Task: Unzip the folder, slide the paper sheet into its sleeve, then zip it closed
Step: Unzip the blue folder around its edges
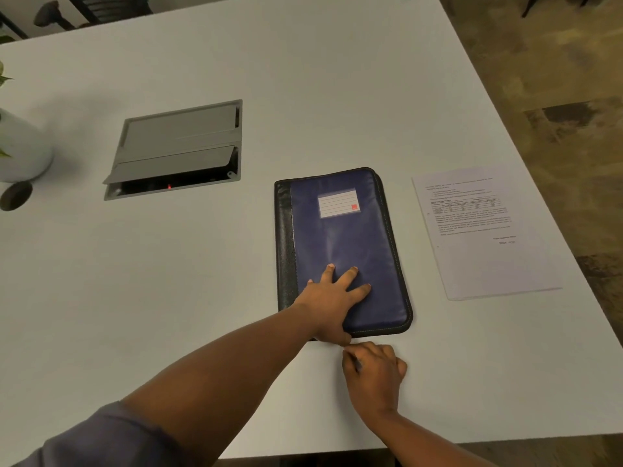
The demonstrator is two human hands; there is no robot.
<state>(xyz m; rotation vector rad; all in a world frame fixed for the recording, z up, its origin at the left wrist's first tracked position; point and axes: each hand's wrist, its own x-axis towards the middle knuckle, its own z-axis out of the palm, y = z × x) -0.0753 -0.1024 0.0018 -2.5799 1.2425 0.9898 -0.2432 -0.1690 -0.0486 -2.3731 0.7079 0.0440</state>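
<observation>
A blue zip folder (340,244) with a black spine strip along its left edge lies flat and closed on the white table (236,281), right of centre. A lined label card (338,202) with a small red mark sits on the far half of its cover.

The left hand (332,298) lies palm down on the near left part of the cover, fingers straight and spread, pressing on the folder without curling round it.

The right hand (374,374) is at the near edge of the folder, just below the left hand, its fingers curled together and a small dark object, apparently the zip pull, pinched between thumb and forefinger. The pull itself is too small to identify with certainty.

The printed paper sheet (482,230) lies flat on the table to the right of the folder, near it but apart, close to the table's right edge.

To the far left, a grey cable hatch (178,146) is set in the tabletop with its near flap raised. A white plant pot (20,150) stands at the left edge.
</observation>
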